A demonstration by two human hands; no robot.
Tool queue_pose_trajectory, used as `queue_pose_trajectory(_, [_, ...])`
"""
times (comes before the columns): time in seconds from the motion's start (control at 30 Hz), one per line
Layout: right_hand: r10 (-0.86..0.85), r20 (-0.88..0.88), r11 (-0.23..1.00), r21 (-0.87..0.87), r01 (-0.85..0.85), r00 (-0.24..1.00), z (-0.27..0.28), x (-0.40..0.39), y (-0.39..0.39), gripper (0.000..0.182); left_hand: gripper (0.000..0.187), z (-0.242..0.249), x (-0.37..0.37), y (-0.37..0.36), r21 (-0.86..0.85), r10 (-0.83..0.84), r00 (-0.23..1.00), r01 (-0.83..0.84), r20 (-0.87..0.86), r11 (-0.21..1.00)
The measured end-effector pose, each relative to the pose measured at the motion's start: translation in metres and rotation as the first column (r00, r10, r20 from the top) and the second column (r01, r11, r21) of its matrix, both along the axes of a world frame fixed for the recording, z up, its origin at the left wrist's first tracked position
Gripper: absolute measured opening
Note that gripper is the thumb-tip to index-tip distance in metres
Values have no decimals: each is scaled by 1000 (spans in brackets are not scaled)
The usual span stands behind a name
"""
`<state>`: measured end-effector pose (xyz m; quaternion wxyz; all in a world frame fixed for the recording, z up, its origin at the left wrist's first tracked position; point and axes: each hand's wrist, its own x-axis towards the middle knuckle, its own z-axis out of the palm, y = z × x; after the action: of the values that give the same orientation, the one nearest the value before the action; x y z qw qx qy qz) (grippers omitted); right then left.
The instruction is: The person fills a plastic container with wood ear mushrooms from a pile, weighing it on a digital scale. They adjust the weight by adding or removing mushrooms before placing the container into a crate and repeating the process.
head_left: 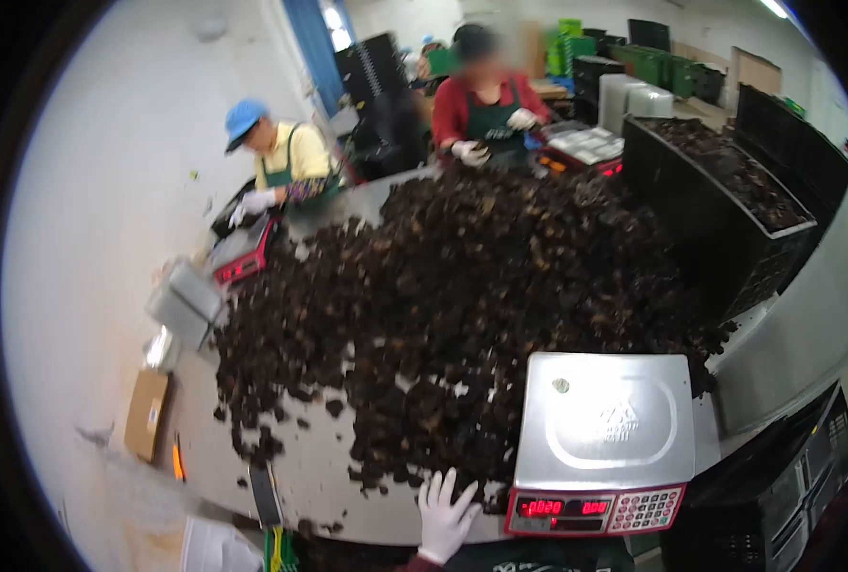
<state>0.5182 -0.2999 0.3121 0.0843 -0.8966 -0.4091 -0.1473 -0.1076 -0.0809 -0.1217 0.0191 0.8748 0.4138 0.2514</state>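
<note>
While the left hand (446, 522) sits fingers spread at the table (319, 477)'s near side, the dark pile (500, 286) lies just beyond its fingertips, fanning out away from it; scale (605, 419) near, to its right. Right hand's out of view, grip can't be told.

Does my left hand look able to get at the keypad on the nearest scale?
Probably yes: your left hand is open just left of the scale, and nothing covers the keypad; it would only have to cross the lit display.

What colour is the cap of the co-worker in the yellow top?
Blue; the cap shows in the head view.
</note>
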Motion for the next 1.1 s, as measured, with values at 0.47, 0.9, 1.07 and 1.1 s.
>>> queue_pose_trajectory(0.47, [-18, -13, 985, 173, 20, 1000, -17, 17, 2, 33, 38, -23, -10, -4, -96, -15, 1000, 16, 10, 995])
queue_pose_trajectory(0.9, [29, 154, 940, 331, -79, 988, -36, 20, 8, 34, 38, -21, -8, -3, -68, -41, 999, 42, 21, 997])
queue_pose_trajectory(1.07, [5, 138, 958, 283, -44, 990, -32, 18, 9, 36, 37, -25, -9, -3, -57, -29, 1000, 30, 11, 998])
queue_pose_trajectory(1.1, [-2, 100, 962, 272, -26, 995, -30, 12, 11, 36, 37, -25, -9, -3, -59, -29, 999, 29, 13, 998])
